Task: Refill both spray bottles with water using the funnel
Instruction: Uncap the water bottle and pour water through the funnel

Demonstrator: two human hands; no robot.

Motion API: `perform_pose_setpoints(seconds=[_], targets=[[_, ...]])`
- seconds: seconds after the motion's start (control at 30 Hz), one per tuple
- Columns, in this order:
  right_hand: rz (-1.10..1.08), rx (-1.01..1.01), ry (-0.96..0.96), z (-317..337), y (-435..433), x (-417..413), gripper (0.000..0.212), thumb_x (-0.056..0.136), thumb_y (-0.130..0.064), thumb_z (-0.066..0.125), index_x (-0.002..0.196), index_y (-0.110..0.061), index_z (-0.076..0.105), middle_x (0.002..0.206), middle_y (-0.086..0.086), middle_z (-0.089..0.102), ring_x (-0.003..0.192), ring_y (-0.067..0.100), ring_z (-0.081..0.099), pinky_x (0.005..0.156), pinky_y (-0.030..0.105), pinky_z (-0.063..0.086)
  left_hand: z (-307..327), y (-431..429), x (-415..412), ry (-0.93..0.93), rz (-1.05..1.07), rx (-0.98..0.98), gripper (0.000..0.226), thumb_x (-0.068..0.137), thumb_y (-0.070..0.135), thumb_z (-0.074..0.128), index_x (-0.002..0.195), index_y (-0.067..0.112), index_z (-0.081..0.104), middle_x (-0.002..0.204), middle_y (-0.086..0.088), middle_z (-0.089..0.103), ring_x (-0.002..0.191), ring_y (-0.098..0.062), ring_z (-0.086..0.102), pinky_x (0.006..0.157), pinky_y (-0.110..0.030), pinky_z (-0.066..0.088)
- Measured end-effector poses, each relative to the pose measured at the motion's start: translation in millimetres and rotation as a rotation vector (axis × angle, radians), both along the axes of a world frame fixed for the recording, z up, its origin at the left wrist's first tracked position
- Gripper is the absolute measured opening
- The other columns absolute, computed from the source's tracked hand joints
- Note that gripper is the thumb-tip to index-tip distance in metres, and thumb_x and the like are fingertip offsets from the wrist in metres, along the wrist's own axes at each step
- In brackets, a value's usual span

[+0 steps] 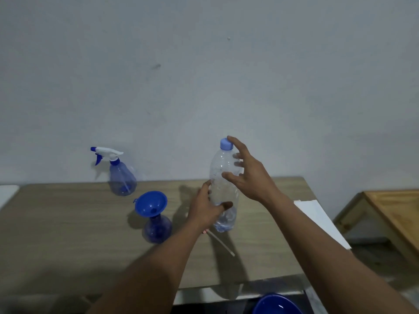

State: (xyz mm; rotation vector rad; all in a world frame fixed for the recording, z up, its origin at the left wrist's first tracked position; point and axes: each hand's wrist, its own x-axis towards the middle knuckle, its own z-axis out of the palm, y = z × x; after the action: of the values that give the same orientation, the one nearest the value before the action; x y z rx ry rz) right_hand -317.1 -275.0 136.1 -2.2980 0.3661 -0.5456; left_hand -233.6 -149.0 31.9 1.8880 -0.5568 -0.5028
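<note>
A clear water bottle [223, 177] with a pale blue cap [226, 144] stands upright above the wooden table [68, 234]; only a little water shows at its bottom. My left hand [204, 209] grips its lower half. My right hand [249, 175] hovers at the bottle's upper part with spread fingers, the index fingertip touching the cap. A blue funnel [150, 203] sits in the neck of an uncapped blue spray bottle [157, 230] left of my left hand. A second blue spray bottle [122, 177] with its white trigger head [108, 152] stands near the wall.
A thin white tube [223, 243] lies on the table below the water bottle. A white sheet [317, 220] covers the table's right edge. A blue bowl [277, 305] shows at the bottom edge. A wooden bench [394, 214] stands at the right.
</note>
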Motion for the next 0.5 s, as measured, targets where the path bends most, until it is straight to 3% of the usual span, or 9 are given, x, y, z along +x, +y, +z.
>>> perform_pose_setpoints(seconds=[0.13, 0.2, 0.3, 0.4, 0.5], targets=[[0.005, 0.052, -0.009, 0.4, 16.6, -14.8, 0.089, 0.086, -0.02, 0.078, 0.146, -0.056, 0.021, 0.134, -0.004, 0.05, 0.114, 0.014, 0.056, 0.099, 0.039, 0.052, 8.8, 9.7, -5.5, 0.0, -0.032, 0.002, 0.077, 0.069, 0.035, 0.087, 0.134, 0.03, 0.045, 0.122, 0.011, 0.058, 0.11, -0.012, 0.054, 0.093, -0.034, 0.05], [-0.014, 0.074, -0.016, 0.9, 21.1, -18.9, 0.09, 0.085, -0.019, 0.078, 0.146, -0.054, 0.021, 0.136, 0.002, 0.051, 0.115, 0.016, 0.057, 0.099, 0.039, 0.052, 11.4, 12.3, -5.6, 0.021, -0.046, -0.016, 0.074, 0.07, 0.034, 0.087, 0.132, 0.034, 0.046, 0.122, 0.011, 0.059, 0.109, -0.011, 0.055, 0.094, -0.034, 0.05], [-0.034, 0.125, 0.016, 2.3, 27.6, -22.0, 0.088, 0.084, -0.031, 0.079, 0.146, -0.052, 0.021, 0.131, 0.005, 0.054, 0.115, 0.019, 0.058, 0.099, 0.037, 0.05, 10.9, 19.1, -6.9, 0.04, -0.04, -0.03, 0.067, 0.071, 0.028, 0.087, 0.125, 0.036, 0.049, 0.111, 0.018, 0.06, 0.106, -0.011, 0.057, 0.094, -0.033, 0.05], [-0.087, 0.188, -0.009, 9.1, 37.6, -17.6, 0.064, 0.086, -0.05, 0.073, 0.137, -0.043, 0.035, 0.123, -0.001, 0.057, 0.113, 0.016, 0.057, 0.094, 0.032, 0.047, 13.0, 25.1, -9.3, 0.028, -0.041, -0.05, 0.061, 0.07, 0.024, 0.087, 0.117, 0.038, 0.05, 0.1, 0.025, 0.06, 0.101, -0.01, 0.062, 0.088, -0.03, 0.052], [-0.164, 0.193, -0.054, 19.4, 45.1, -7.6, 0.04, 0.091, -0.05, 0.067, 0.119, -0.027, 0.048, 0.109, -0.005, 0.063, 0.105, 0.016, 0.062, 0.078, 0.028, 0.047, 16.8, 28.7, -12.8, 0.034, -0.056, -0.057, 0.064, 0.072, 0.024, 0.086, 0.126, 0.033, 0.051, 0.104, 0.019, 0.059, 0.097, -0.007, 0.057, 0.085, -0.025, 0.045]])
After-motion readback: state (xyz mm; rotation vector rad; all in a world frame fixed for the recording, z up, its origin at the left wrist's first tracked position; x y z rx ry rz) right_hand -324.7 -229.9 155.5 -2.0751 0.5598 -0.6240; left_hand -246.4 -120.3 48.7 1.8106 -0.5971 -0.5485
